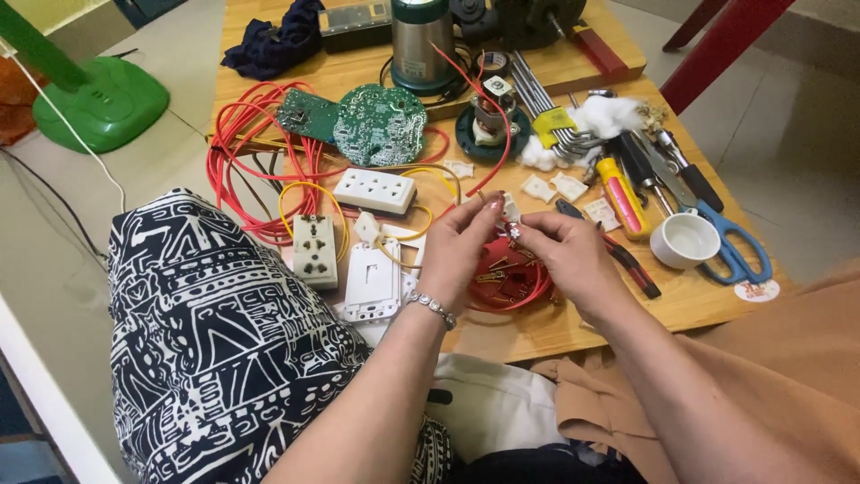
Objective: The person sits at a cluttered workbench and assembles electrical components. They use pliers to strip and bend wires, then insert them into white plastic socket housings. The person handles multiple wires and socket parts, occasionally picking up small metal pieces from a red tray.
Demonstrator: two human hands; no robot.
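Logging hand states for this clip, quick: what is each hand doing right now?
Left hand: fingers pinched shut on a small white part, above the red disc.
Right hand: fingertips closed on the same small white part.

One head camera looks steeply down, close over the cluttered wooden table (555, 332).

Red wires (235, 134) loop beside a green circuit board (380, 124) on the light wooden surface (537, 332). The socket strip (374, 190) is white, the screwdriver (623, 197) yellow and red, the scissors (736, 253) blue-handled, the small cup (684, 240) white. A black-and-white patterned cloth (215, 332) covers the lap, near a green fan base (100, 103).
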